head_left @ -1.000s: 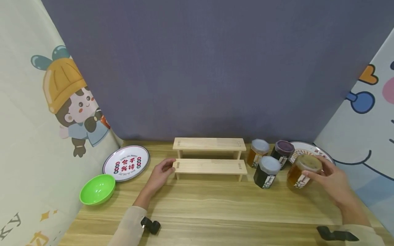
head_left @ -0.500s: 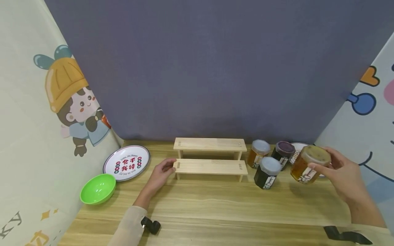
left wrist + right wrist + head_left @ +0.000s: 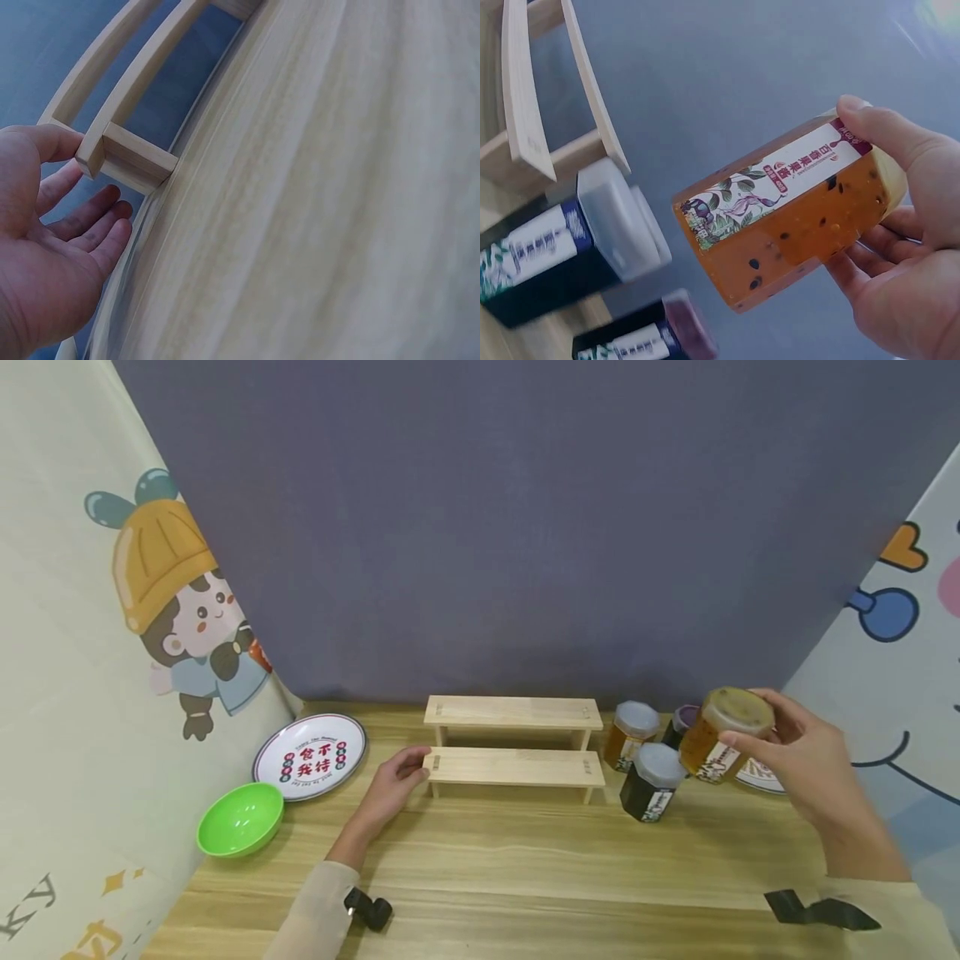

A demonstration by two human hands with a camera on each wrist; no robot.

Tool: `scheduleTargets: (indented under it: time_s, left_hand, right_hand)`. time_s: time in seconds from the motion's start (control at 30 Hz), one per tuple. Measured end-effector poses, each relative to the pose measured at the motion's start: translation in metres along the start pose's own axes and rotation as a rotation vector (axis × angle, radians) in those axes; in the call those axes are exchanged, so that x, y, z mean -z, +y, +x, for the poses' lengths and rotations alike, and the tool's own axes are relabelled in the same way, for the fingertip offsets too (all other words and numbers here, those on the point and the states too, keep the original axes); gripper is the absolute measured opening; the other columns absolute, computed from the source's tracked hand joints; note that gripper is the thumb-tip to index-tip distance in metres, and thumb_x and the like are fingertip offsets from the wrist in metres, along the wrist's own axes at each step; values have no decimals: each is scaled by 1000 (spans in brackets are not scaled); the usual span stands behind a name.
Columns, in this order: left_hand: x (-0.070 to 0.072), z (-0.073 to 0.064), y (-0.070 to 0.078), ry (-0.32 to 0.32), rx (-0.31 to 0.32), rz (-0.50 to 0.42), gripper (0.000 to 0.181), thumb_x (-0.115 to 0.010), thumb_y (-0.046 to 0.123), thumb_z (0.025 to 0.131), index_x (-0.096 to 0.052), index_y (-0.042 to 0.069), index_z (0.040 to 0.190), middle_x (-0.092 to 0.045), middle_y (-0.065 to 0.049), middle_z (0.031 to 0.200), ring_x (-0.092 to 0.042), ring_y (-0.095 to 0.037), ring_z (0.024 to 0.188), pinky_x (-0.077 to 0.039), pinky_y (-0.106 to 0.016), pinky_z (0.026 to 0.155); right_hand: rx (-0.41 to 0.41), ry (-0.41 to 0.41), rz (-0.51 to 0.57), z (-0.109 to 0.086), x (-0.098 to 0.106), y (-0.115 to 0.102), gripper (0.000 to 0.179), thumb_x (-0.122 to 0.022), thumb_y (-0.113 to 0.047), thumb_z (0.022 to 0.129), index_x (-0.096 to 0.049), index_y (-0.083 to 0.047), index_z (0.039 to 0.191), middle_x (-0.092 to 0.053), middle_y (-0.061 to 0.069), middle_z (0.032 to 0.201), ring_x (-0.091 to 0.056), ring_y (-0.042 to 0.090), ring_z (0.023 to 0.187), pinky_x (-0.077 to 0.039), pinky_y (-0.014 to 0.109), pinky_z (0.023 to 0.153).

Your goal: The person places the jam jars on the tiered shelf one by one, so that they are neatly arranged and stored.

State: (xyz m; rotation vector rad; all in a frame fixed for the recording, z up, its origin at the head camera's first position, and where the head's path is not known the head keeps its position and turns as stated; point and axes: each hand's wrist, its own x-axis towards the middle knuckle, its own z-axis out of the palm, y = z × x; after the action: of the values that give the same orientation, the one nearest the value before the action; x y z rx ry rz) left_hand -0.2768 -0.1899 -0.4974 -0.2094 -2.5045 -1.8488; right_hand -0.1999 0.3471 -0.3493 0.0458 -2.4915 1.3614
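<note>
My right hand (image 3: 806, 777) grips a jar of passion fruit jam (image 3: 712, 743) near its lid and holds it tilted above the table. Its amber filling with dark seeds and its printed label show in the right wrist view. Below and left of it stand a dark jam jar with a whitish lid (image 3: 652, 781), an amber jar (image 3: 632, 735) and a purple-lidded jar (image 3: 679, 727), partly hidden by the held one. My left hand (image 3: 390, 785) pinches the left end of the lower board of a two-step wooden rack (image 3: 517, 764) between thumb and index finger; its other fingers are loosely bent.
At the left lie a white plate with red lettering (image 3: 281, 787) and a bright green bowl (image 3: 240, 820). Another plate (image 3: 763, 778) at the right is mostly hidden behind the right hand and jar. A grey backdrop (image 3: 480, 543) rises behind the table.
My right hand has lifted the jam jar off the table, moved right, then back left and higher, covering part of the purple-lidded jar. The left hand and rack stay put.
</note>
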Motion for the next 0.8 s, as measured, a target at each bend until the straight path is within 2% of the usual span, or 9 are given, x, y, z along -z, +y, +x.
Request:
scheduleTargets:
  time_s: [0.13,0.3,0.4,0.53,0.8]
  left_hand:
    - [0,0,0,-4,-3,-6,40,-62,9,102,-59,5,142,-61,-19,144,-57,-36,135,-50,-42,114]
    - [1,-1,2,-7,1,-6,41,-62,10,103,-58,5,143,-60,-19,144,-57,-35,135,-50,-42,114]
    - [1,-1,2,-1,8,-3,41,-62,11,102,-58,6,143,-61,-18,144,-57,-34,135,-50,-41,114]
    - [1,-1,3,-4,8,-13,41,-63,10,102,-59,6,142,-61,-18,144,-57,-35,135,-50,-43,115]
    - [-1,-3,3,5,-6,-20,40,-63,10,102,-59,5,142,-61,-19,143,-57,-36,135,-49,-46,115]
  right_hand:
    - [40,-6,59,6,-11,-12,61,-78,-17,93,-52,-21,148,-56,-25,125,-52,-17,114,-46,-3,84]
    - [78,-50,152,16,-28,-24,62,-77,-10,93,-51,-17,148,-58,-23,127,-55,-14,115,-49,1,85]
    - [89,-76,171,25,-42,-30,64,-78,-12,92,-50,-16,150,-59,-21,128,-58,-10,115,-51,3,86]
    - [87,-114,145,33,-58,-39,65,-80,-22,92,-50,-20,150,-60,-18,128,-59,-5,114,-53,7,85]
    - [71,-186,222,42,-87,-59,66,-81,-29,91,-50,-23,149,-62,-10,127,-64,6,108,-59,19,80]
